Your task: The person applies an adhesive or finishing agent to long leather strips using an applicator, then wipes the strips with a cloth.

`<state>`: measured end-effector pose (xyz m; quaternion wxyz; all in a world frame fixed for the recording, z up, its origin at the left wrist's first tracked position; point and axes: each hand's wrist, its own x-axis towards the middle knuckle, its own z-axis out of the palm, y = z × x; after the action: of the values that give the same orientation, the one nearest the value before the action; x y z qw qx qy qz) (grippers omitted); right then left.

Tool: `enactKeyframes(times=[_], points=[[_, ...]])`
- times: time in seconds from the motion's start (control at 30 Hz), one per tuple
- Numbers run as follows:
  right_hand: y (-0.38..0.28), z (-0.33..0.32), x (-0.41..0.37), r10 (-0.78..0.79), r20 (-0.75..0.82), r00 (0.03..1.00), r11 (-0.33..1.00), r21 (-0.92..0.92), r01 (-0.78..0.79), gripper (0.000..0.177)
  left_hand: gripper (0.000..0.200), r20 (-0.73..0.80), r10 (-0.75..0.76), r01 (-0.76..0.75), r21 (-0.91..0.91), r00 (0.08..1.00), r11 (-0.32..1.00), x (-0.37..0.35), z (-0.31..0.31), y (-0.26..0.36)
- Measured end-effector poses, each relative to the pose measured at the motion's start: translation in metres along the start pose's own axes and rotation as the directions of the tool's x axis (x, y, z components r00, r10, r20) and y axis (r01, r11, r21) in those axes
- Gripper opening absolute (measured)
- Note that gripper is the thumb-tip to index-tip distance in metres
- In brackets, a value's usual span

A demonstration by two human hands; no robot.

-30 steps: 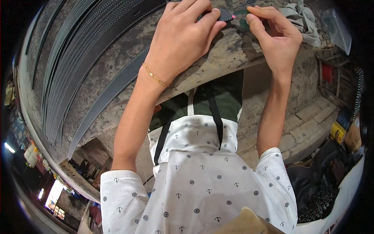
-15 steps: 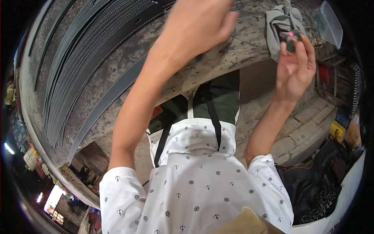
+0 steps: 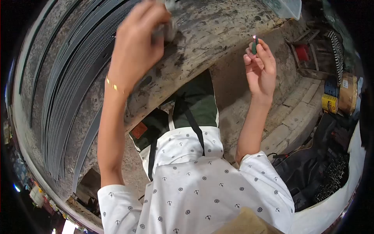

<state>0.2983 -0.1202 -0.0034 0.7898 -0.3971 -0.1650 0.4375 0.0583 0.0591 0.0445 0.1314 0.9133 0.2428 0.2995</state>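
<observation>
My left hand (image 3: 138,46) is at the upper left over the workbench (image 3: 210,39), blurred, with its fingers bent round part of a grey cloth (image 3: 170,27). The cloth shows beside the fingertips, and its far end is out of view. To the right, my right hand (image 3: 261,70) is raised in front of the bench edge, palm up. Its fingertips pinch a small dark green object (image 3: 254,48) with a bright spot at its top.
Long dark stitched strips (image 3: 74,78) lie curved along the bench's left side. A clear plastic box (image 3: 286,7) sits at the top right. Lower right are a yellow box (image 3: 329,103), a cardboard box (image 3: 346,93), a red item (image 3: 302,52) and a black bag (image 3: 307,167).
The grey cloth has left its place behind my right hand and is now at my left hand, farther left. The view has shifted, and my right hand appears farther left and lower.
</observation>
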Motion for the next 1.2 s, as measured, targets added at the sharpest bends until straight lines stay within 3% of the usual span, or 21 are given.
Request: enactKeyframes(times=[0.03, 0.07, 0.13, 0.27, 0.37, 0.43, 0.47, 0.5, 0.57, 0.6, 0.63, 0.7, 0.77, 0.8, 1.03, 1.1, 1.13, 1.2], points=[[0.002, -0.001, 0.002, 0.103, 0.037, 0.994, 0.989, 0.105, -0.107, 0.020, 0.043, 0.051, 0.070, -0.070, -0.001, 0.996, 0.998, -0.018, 0.004, -0.001], [0.004, -0.003, 0.004, 0.110, 0.044, 0.993, 0.988, 0.100, -0.114, 0.020, 0.051, 0.145, 0.050, -0.061, 0.075, 0.988, 0.995, -0.039, 0.013, 0.002], [0.005, -0.004, 0.007, 0.329, 0.180, 0.927, 0.809, 0.452, -0.375, 0.020, 0.066, 0.285, -0.048, 0.015, 0.115, 0.957, 0.993, -0.059, 0.017, 0.007], [0.004, 0.005, 0.010, 0.348, 0.250, 0.904, 0.765, 0.482, -0.428, 0.021, 0.057, 0.194, -0.024, 0.018, 0.034, 0.981, 0.999, -0.065, 0.018, 0.004], [0.000, 0.003, 0.006, 0.328, 0.207, 0.922, 0.783, 0.486, -0.388, 0.021, 0.040, 0.116, -0.012, 0.013, -0.016, 0.993, 1.000, -0.069, 0.015, 0.001], [0.000, 0.000, 0.004, 0.293, 0.174, 0.940, 0.821, 0.459, -0.341, 0.021, 0.029, -0.087, -0.149, 0.139, -0.116, 0.985, 0.984, -0.071, 0.011, 0.000], [0.000, -0.002, 0.003, 0.294, 0.178, 0.939, 0.814, 0.468, -0.344, 0.021, 0.025, -0.267, -0.313, 0.277, -0.163, 0.912, 0.947, -0.070, 0.009, 0.001], [0.000, -0.004, 0.002, 0.270, 0.140, 0.953, 0.848, 0.434, -0.304, 0.021, 0.024, -0.346, -0.418, 0.398, -0.131, 0.840, 0.908, -0.070, 0.003, 0.000], [0.002, -0.008, -0.002, 0.250, 0.089, 0.964, 0.875, 0.404, -0.265, 0.021, 0.026, -0.466, -0.450, 0.433, -0.151, 0.762, 0.889, -0.073, -0.002, -0.006], [0.002, -0.009, -0.004, 0.270, 0.106, 0.957, 0.851, 0.440, -0.288, 0.021, 0.031, -0.443, -0.463, 0.398, -0.235, 0.768, 0.887, -0.074, 0.002, -0.003], [0.001, -0.009, -0.004, 0.286, 0.128, 0.950, 0.825, 0.471, -0.312, 0.021, 0.038, -0.423, -0.302, 0.274, -0.128, 0.854, 0.953, -0.070, 0.002, 0.000], [0.002, -0.006, -0.003, 0.304, 0.147, 0.941, 0.811, 0.479, -0.336, 0.021, 0.041, -0.173, -0.122, 0.109, -0.086, 0.977, 0.990, -0.063, 0.008, 0.010], [0.003, -0.001, 0.000, 0.308, 0.150, 0.939, 0.805, 0.484, -0.342, 0.021, 0.043, 0.028, -0.004, 0.004, -0.003, 1.000, 1.000, -0.057, 0.029, 0.009], [0.003, 0.001, 0.002, 0.316, 0.150, 0.937, 0.803, 0.484, -0.348, 0.021, 0.038, 0.051, -0.009, 0.004, 0.083, 0.999, 0.997, -0.060, 0.033, 0.011], [0.005, 0.005, 0.003, 0.309, 0.195, 0.931, 0.809, 0.461, -0.365, 0.021, 0.028, -0.031, -0.031, 0.031, 0.010, 0.999, 0.999, -0.064, 0.032, 0.010], [0.008, 0.002, 0.000, 0.305, 0.182, 0.935, 0.824, 0.441, -0.355, 0.021, 0.023, -0.059, -0.225, 0.217, -0.120, 0.972, 0.969, -0.065, 0.027, 0.008], [0.010, 0.000, -0.001, 0.307, 0.180, 0.935, 0.828, 0.434, -0.355, 0.021, 0.023, -0.225, -0.198, 0.175, -0.122, 0.954, 0.977, -0.059, 0.028, 0.004], [0.015, -0.003, -0.004, 0.316, 0.175, 0.932, 0.829, 0.426, -0.362, 0.021, 0.029, -0.350, -0.291, 0.278, -0.088, 0.890, 0.956, -0.059, 0.025, 0.003]])
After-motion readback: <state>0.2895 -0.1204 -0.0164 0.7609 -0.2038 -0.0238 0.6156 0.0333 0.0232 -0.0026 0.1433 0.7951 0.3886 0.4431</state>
